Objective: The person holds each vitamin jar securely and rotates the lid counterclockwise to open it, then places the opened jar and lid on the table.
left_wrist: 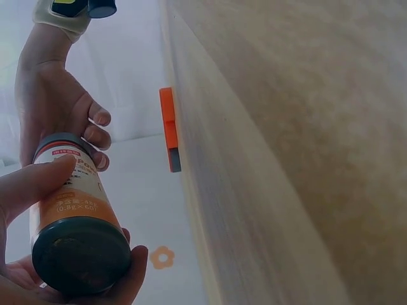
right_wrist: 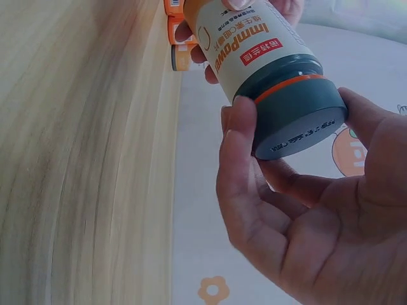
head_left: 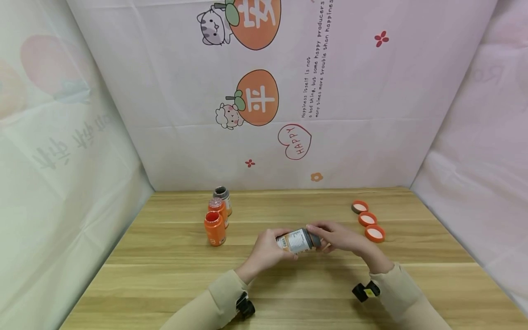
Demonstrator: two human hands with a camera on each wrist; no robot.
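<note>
A supplement bottle (head_left: pixel 297 241) with a white and orange label and a dark grey-green body is held tilted above the table. My left hand (head_left: pixel 267 250) grips it round the body, the thumb lying across the label in the left wrist view. At the other end sits a dark grey-green cap (right_wrist: pixel 300 119), pinched between the thumb and fingers of my right hand (head_left: pixel 341 237). An orange band shows between cap and bottle neck in the right wrist view.
On the wooden table's left stand an orange bottle (head_left: pixel 215 231), a second orange bottle (head_left: pixel 222 211) and a grey bottle (head_left: pixel 227 199), all uncapped. Three upturned caps (head_left: pixel 375 239) with orange rims lie in a row at the right. A printed white cloth (head_left: pixel 185 151) hangs behind.
</note>
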